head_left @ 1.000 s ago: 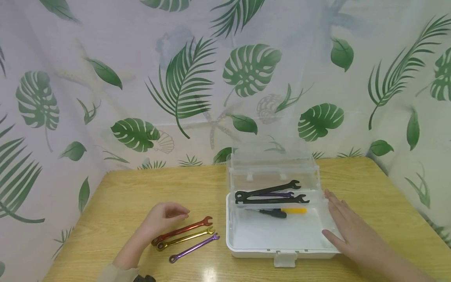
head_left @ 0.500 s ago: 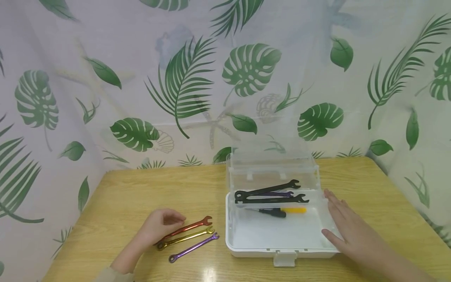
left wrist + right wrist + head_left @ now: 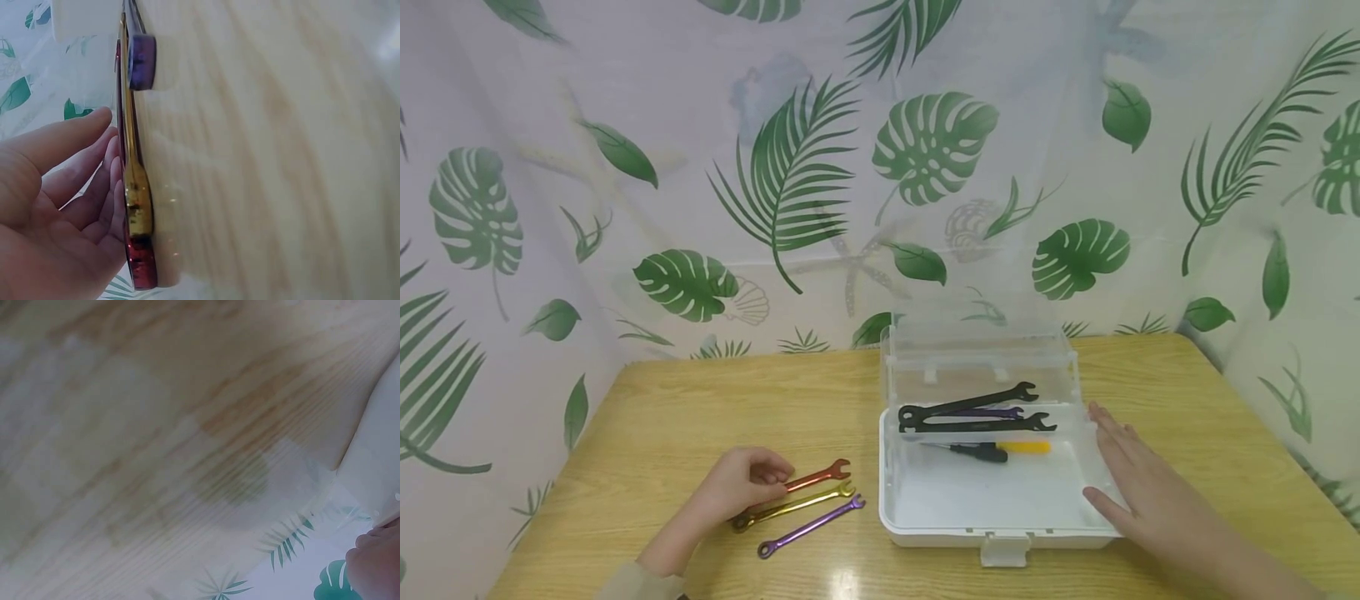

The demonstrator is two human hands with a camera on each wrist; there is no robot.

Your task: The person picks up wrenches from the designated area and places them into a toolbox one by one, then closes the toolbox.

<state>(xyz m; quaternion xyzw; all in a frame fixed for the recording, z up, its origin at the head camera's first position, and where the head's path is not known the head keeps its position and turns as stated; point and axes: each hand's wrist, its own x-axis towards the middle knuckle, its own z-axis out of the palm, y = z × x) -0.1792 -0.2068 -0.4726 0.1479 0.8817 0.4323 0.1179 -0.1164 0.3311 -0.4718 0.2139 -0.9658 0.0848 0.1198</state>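
Three walls of leaf-printed curtain (image 3: 790,167) stand round a wooden table (image 3: 715,400), the largest things in the head view. On the table's right half sits a white plastic toolbox (image 3: 917,521) with its clear lid (image 3: 977,342) raised at the back. The right hand (image 3: 1138,492) lies flat against the box's right wall, fingers straight and together, thumb at the front corner; it grips nothing. The right wrist view shows only blurred tabletop and a fingertip, so it adds nothing on that hand.

Inside the box, along the back, lie two black open-end wrenches (image 3: 973,414) with a purple one between them, mostly hidden, and just in front a screwdriver (image 3: 996,450) with a black-and-yellow handle.

Left of the box, apart from it, three combination wrenches lie side by side on the table: a red wrench (image 3: 820,477) farthest back, a gold wrench (image 3: 805,502) in the middle, a purple wrench (image 3: 812,527) nearest. The left hand (image 3: 741,483) covers the red wrench's ring end, fingers curled onto its shaft; the left wrist view shows the fingertips (image 3: 115,181) touching the red wrench beside the gold one.
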